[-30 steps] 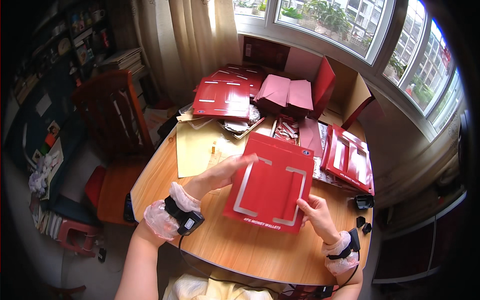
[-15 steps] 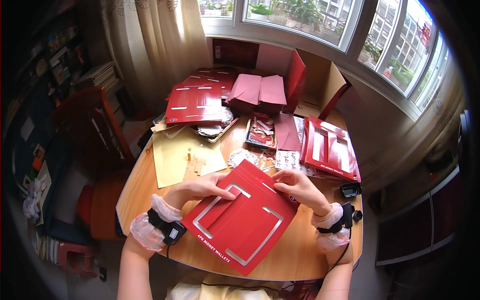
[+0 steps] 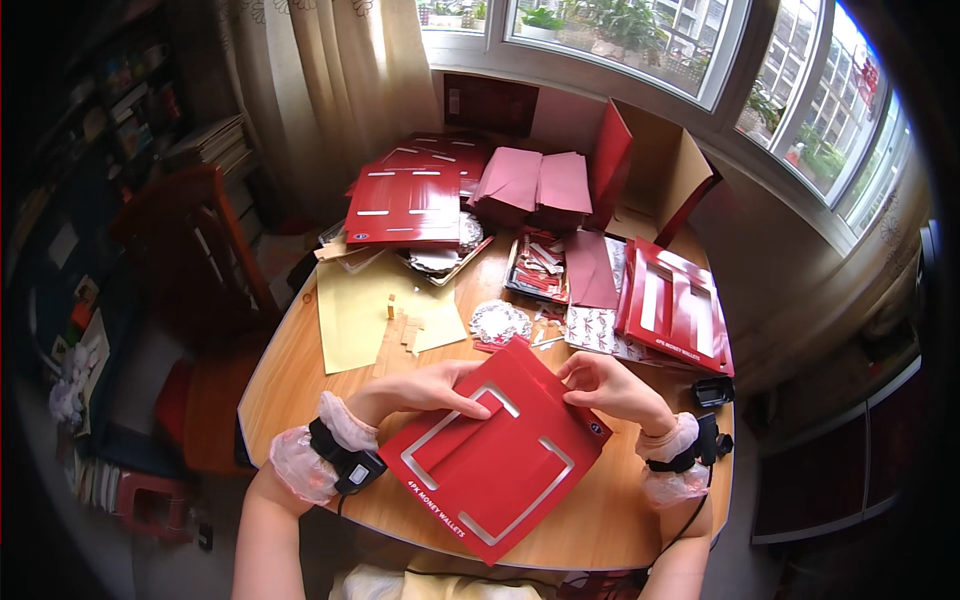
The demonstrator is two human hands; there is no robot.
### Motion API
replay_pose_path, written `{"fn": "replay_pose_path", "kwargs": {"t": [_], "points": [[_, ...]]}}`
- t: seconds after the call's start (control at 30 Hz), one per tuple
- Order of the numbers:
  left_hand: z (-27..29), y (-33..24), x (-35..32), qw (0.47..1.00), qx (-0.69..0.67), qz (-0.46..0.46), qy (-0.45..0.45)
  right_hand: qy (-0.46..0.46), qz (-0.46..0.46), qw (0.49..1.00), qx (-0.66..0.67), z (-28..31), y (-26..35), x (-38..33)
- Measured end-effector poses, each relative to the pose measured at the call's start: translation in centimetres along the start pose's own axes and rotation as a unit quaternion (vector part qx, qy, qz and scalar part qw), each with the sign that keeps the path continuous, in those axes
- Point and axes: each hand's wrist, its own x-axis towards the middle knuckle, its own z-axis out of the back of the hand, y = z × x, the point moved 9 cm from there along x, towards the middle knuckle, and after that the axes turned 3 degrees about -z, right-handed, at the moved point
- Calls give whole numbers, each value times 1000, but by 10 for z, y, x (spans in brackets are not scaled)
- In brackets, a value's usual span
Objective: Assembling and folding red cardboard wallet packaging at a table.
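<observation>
flat red card packet [image 3: 497, 455] lying lower centre on round wooden table [image 3: 300, 375] | left hand [image 3: 432, 388] pressing its upper-left face, fingers flat | right hand [image 3: 605, 385] pinching its top edge | yellow sheet [image 3: 362, 312] sitting centre-left | red packet stacks [image 3: 405, 200] resting upper centre by window
</observation>
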Motion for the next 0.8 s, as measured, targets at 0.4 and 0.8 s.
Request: {"fn": "replay_pose_path", "kwargs": {"t": [0.4,0.8], "points": [[-5,11,3,999,17,-4,31,-8,-11,999,-33,4,4,-1],[-7,15,5,999,33,-6,42,5,14,994,-107,-4,11,-2]]}}
